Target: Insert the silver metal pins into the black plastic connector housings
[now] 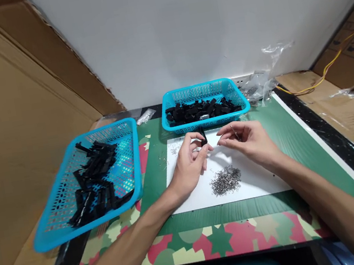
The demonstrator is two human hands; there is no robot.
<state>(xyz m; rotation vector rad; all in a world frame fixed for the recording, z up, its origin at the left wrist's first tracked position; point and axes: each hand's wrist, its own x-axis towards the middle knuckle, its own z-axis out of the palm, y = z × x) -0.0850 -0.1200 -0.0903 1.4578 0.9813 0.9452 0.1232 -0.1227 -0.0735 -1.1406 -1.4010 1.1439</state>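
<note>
My left hand (pixel 188 160) pinches a small black plastic part (pixel 203 136) upright between thumb and fingers. Facing it, my right hand (pixel 246 139) is closed in a pinch, and a thin metal piece (pixel 235 132) shows among its fingers. What lies right at the right fingertips is too small to make out. Below both hands, a pile of tiny bent metal pieces (pixel 226 180) rests on a white sheet (pixel 195 199). The two hands are close together but apart.
A blue basket (pixel 135 157) of long black parts stands at the left. Behind my hands is another blue basket (pixel 207 123) with black parts. Clear plastic bags (pixel 257 85) lie at the back right. Cardboard (pixel 20 86) walls the left side; a yellow cable (pixel 326 73) runs at right.
</note>
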